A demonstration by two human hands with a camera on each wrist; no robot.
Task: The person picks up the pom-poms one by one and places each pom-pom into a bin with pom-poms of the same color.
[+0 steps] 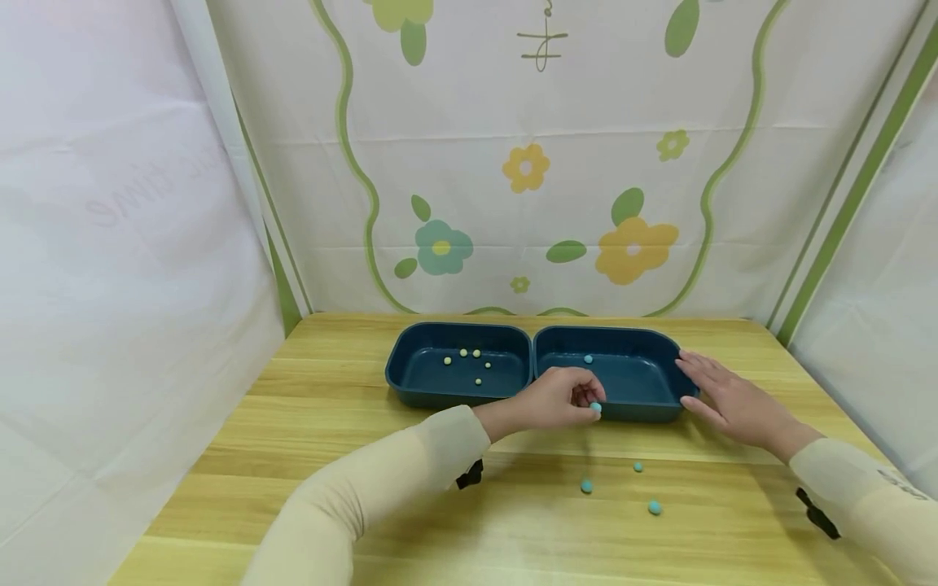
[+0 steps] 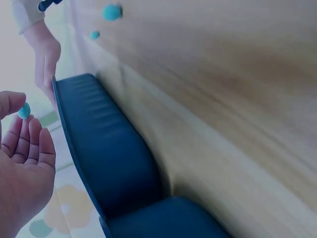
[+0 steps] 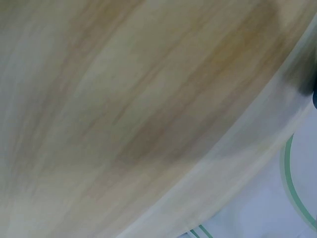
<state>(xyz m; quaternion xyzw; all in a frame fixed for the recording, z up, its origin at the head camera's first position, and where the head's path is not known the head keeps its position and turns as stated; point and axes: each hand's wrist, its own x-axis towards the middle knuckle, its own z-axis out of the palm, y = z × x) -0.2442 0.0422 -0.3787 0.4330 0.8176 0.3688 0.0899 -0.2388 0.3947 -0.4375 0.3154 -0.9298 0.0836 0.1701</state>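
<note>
My left hand (image 1: 560, 397) pinches a small turquoise ball (image 1: 596, 408) between thumb and fingertip, above the near rim of the right dark blue tray (image 1: 630, 413). In the left wrist view the same ball (image 2: 24, 110) shows at the thumb tip, the other fingers loosely bent. My right hand (image 1: 740, 405) rests its extended fingers against the right end of that tray. One blue ball (image 1: 589, 359) lies inside it. On the wooden table in front are three more turquoise balls, among them one at the left (image 1: 586, 487) and one nearest me (image 1: 655, 508).
The left dark blue tray (image 1: 396, 382) stands end to end with the right one and holds several pale yellow balls (image 1: 463, 353). A white cloth with printed flowers (image 1: 525, 168) hangs behind the wooden table (image 1: 293, 456). White cloth walls stand at both sides.
</note>
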